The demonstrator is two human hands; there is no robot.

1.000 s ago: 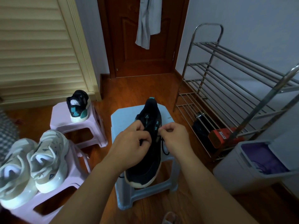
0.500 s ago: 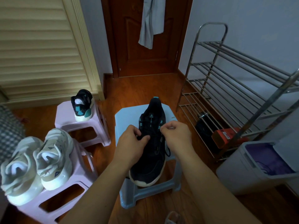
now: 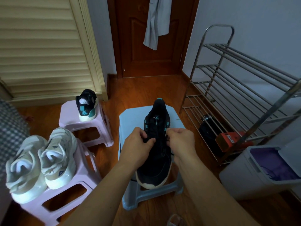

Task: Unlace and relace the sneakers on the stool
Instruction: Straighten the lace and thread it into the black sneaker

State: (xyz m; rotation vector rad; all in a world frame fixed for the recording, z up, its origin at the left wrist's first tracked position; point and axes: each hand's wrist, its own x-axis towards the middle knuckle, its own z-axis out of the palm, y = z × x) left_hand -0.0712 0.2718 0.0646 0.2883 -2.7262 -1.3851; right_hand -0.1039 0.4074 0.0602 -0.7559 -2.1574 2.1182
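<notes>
Both hands sit slightly farther up the shoe than before, camera view shifted a bit. Blue stool (image 3: 130,121) carries the black sneaker (image 3: 156,160), toe at near edge, heel toward far edge. Left hand (image 3: 138,144) fingers curled, pinching black lace (image 3: 167,152) over the tongue. Right hand (image 3: 180,139) pinches lace at sneaker's right eyelets. Pink stool (image 3: 68,118) left holds second black sneaker (image 3: 86,105); nearer pink stool (image 3: 65,198) holds white sneakers (image 3: 40,160).
</notes>
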